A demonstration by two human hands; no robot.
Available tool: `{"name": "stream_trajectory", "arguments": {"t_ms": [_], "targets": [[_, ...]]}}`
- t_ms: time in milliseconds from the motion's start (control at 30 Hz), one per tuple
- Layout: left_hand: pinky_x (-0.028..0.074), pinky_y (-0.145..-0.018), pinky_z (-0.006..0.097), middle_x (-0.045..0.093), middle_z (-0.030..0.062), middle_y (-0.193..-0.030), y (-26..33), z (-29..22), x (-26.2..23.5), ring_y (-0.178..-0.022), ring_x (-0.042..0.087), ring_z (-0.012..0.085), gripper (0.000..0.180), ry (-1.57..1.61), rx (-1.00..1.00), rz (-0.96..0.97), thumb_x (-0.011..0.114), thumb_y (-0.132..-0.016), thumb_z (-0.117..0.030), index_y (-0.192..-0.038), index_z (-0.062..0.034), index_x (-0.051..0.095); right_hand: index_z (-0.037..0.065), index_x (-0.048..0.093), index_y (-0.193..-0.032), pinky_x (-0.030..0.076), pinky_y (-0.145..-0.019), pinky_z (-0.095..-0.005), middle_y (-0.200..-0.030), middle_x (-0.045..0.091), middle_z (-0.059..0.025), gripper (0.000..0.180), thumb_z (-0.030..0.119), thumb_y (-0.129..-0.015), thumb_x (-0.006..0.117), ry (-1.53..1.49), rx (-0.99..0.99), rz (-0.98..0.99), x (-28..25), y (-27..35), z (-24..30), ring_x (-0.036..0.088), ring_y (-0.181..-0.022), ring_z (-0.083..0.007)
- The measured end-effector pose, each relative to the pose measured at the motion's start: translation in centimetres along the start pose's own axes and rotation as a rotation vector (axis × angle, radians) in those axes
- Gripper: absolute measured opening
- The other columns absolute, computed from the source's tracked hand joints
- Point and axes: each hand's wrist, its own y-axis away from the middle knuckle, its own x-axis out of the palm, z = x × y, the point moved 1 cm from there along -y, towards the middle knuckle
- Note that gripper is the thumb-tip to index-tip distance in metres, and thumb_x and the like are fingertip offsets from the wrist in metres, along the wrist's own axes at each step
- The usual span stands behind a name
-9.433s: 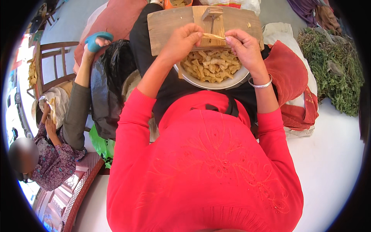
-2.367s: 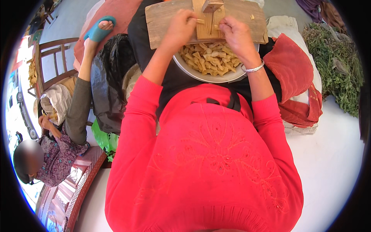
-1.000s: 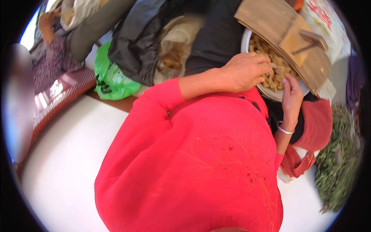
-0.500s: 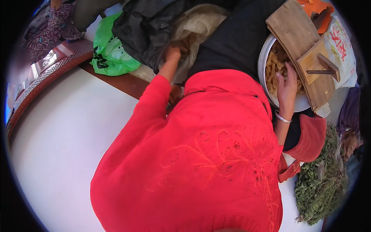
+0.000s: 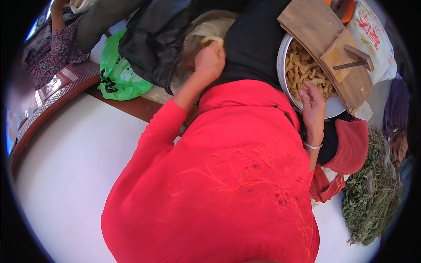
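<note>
My left hand [image 5: 209,62] is closed around a pale, curved, root-like piece [image 5: 214,40], lifted above a pale plastic bag [image 5: 208,27] between my dark-trousered legs. My right hand [image 5: 313,105], with a silver bracelet at the wrist, hangs over the near edge of a round metal basin [image 5: 282,72]. Its fingers are apart and nothing shows in them. Many light brown root-like strips [image 5: 302,65] fill the basin. Across the basin's right side lies a wooden board [image 5: 315,33] carrying a smaller block and a metal blade with a wooden handle [image 5: 359,58].
At the upper left are black cloth [image 5: 151,44] and a green plastic bag [image 5: 118,70]. Another person's patterned sleeve [image 5: 55,59] shows in the corner. A white printed bag [image 5: 372,39] stands beyond the board. To the right lie a red cloth [image 5: 351,147] and dried green plants [image 5: 372,188].
My left hand has come up out of the bag and moved right, now with a root-like piece in it. My right hand has drawn back slightly toward the basin's near rim.
</note>
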Motion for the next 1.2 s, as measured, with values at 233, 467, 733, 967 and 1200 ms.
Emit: {"name": "stream_trajectory", "arguments": {"t_ms": [233, 467, 733, 967, 1200], "targets": [[0.046, -0.054, 0.043, 0.058, 0.0116, -0.071, 5.7, -19.4, -4.3, -0.070, 0.060, 0.0342, 0.016, 0.186, 0.921, 0.541, 0.060, -0.083, -0.021, -0.079, -0.0065, 0.055, 0.004, 0.056, -0.123, 0.045, -0.090, -0.0316, -0.129, 0.051, -0.0130, 0.047, 0.009, -0.078, 0.069, -0.102, -0.493, -0.081, -2.4, 2.6, 7.9, 0.056, -0.108, -0.0213], [0.041, -0.050, 0.029, 0.056, 0.0058, -0.065, 6.6, -25.6, -6.5, -0.056, 0.051, 0.0168, 0.023, 0.817, 0.909, 1.065, 0.048, -0.093, -0.021, -0.089, -0.0008, 0.057, 0.001, 0.055, -0.122, 0.040, -0.098, -0.0338, -0.127, 0.052, -0.0125, 0.048, 0.004, -0.076, 0.069, -0.449, -0.501, -0.033, -4.6, 5.7, 8.5, 0.051, -0.117, -0.0234], [0.047, -0.064, 0.027, 0.054, 0.0058, -0.080, 2.1, -23.8, -6.5, -0.070, 0.055, 0.0168, 0.024, 1.877, 0.189, 1.064, 0.041, -0.099, -0.023, -0.107, -0.0034, 0.053, 0.000, 0.054, -0.121, 0.040, -0.097, -0.0319, -0.120, 0.057, -0.0109, 0.054, 0.012, -0.073, 0.076, -0.597, -0.471, -0.178, -5.2, 4.3, 7.6, 0.054, -0.110, -0.0200], [0.040, -0.072, 0.029, 0.048, -0.0008, -0.076, 1.9, -22.3, -6.6, -0.068, 0.046, 0.0113, 0.024, 1.885, 0.173, 0.871, 0.036, -0.101, -0.024, -0.105, -0.0061, 0.052, -0.001, 0.059, -0.102, 0.048, -0.070, -0.0275, -0.083, 0.062, -0.0065, 0.019, 0.006, -0.085, 0.062, -0.301, -0.290, 0.053, -2.6, 2.7, 8.2, 0.061, -0.077, -0.0154], [0.044, -0.070, 0.039, 0.060, 0.0037, -0.080, 0.1, -15.9, -5.0, -0.077, 0.059, 0.0206, 0.033, 1.234, 0.051, 0.589, 0.039, -0.100, -0.030, -0.091, -0.0048, 0.058, -0.001, 0.057, -0.087, 0.041, -0.056, -0.0227, -0.063, 0.054, -0.0018, 0.011, 0.007, -0.092, 0.053, -0.444, -0.104, 0.037, -3.8, 3.6, 6.3, 0.049, -0.057, -0.0078]]}}
